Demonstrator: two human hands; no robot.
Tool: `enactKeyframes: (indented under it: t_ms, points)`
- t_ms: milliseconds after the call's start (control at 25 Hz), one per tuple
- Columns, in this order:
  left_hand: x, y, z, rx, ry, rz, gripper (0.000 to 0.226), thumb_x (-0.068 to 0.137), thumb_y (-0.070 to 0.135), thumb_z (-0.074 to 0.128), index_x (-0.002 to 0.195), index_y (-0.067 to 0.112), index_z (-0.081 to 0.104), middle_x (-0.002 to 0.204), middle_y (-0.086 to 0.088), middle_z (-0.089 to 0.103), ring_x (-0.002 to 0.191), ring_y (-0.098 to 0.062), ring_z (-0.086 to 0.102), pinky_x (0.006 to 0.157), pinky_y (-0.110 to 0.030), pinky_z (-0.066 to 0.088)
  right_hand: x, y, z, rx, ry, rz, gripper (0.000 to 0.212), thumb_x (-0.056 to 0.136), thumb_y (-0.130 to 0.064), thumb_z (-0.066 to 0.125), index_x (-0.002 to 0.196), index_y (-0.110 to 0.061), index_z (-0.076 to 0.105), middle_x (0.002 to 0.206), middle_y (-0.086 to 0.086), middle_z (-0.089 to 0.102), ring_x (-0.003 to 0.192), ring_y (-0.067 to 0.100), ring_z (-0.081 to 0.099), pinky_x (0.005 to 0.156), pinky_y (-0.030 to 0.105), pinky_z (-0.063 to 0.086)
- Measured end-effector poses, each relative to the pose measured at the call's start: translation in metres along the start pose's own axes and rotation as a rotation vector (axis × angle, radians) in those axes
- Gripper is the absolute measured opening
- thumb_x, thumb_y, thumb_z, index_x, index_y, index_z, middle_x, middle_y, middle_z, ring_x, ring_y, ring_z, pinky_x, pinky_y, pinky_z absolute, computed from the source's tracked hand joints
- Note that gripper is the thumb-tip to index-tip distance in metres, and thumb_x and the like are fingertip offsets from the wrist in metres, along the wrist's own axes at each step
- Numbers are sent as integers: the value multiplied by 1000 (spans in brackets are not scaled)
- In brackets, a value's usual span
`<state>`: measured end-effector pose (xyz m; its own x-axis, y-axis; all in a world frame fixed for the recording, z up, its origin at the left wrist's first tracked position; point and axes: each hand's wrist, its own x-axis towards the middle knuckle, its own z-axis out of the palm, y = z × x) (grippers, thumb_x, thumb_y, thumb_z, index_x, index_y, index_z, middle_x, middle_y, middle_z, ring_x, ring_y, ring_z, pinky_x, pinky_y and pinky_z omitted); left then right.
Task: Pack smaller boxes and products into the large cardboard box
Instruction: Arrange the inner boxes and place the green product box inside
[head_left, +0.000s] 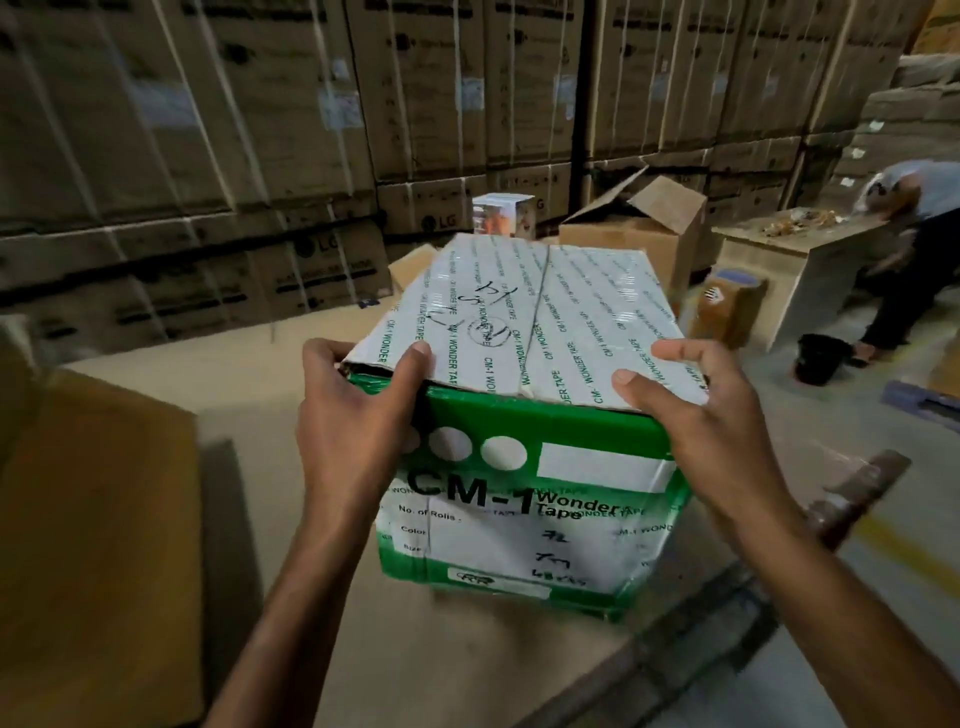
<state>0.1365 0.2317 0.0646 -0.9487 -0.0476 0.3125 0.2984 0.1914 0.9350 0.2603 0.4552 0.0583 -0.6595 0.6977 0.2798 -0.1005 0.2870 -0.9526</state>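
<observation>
Green and white card makes up the tape box (519, 519), whose near face reads "CM-1 Wonder Tape" in bold black. Below that are "No. of Rolls", "Color" and "Size", with pen scrawl beside them too loose to read. Three white circles and a blank white panel sit on the green band above.

The left hand (358, 415) grips the near left top corner, thumb on the lid. The right hand (696, 415) clasps the near right corner, thumb and fingers on the lid. The lid is sealed with white tape repeating "CM-1 WONDER TAPE" and has a circled pen mark.

The box is tilted over a brown cardboard surface (249, 395); whether its base rests there I cannot tell. Beyond stand an open cardboard box (639, 239) and strapped cartons (208, 130) marked "LG".
</observation>
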Motion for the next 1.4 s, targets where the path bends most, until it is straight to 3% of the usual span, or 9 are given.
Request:
enactKeyframes:
  t_ms: [120,240,400,480,680,840,1040,1200,1400]
  points:
    - [-24,-2,-57,31,193,12,43,86,52,75,108,28,48,98,10,69,77,-3,70,61,-31,58,-18,-11,39,52,-168,-92,36,87,-32,82,117,-32,62,111,-26,64,102,-6,64,94,32,55]
    - [-53,2,-99,96,325,15,45,87,51,74,113,24,48,99,12,66,81,-2,67,58,-21,52,-38,-17,62,94,-313,-148,36,89,-31,80,118,-29,60,110,-27,62,92,-20,60,83,14,51]
    - [-90,-4,-137,131,415,-36,47,89,50,74,116,23,46,97,15,63,79,0,67,50,-11,50,-63,-16,81,113,-440,-156,36,87,-36,82,116,-36,60,114,-22,64,102,6,67,81,33,56]
    - [-108,-11,-157,146,434,-74,48,88,53,74,116,25,46,99,13,65,80,-2,70,54,-14,54,-80,-18,90,102,-481,-157,37,87,-34,81,117,-34,61,109,-26,61,100,0,63,78,31,53]
    - [-125,-33,-182,92,395,-119,52,88,53,72,119,24,43,100,14,64,82,-3,72,62,-21,60,-99,-22,102,-26,-495,-198,37,87,-37,80,118,-34,61,101,-36,52,89,-7,55,75,34,49]
    - [-118,-58,-188,111,332,-145,56,87,58,71,119,26,40,106,11,65,89,-9,72,68,-33,65,-108,-12,115,-70,-484,-161,35,88,-36,79,117,-32,60,104,-29,55,91,-8,54,75,32,46]
    - [-109,-83,-198,166,251,-164,55,88,57,71,121,25,39,111,8,65,88,-6,69,59,-23,57,-123,13,130,-107,-464,-80,33,88,-35,79,114,-32,60,109,-29,58,100,-6,56,78,28,46]
    - [-109,-99,-214,129,157,-156,56,89,55,71,122,26,36,106,13,64,85,-6,71,54,-15,55,-137,14,137,-144,-458,-47,37,83,-45,79,113,-38,58,119,-21,61,106,12,62,87,35,50]
    - [-96,-108,-237,102,8,-133,62,85,60,72,123,28,36,104,17,60,89,0,66,70,-27,59,-149,-3,149,-484,-348,-83,35,93,-42,67,126,-36,57,134,-5,59,108,20,61,85,37,49]
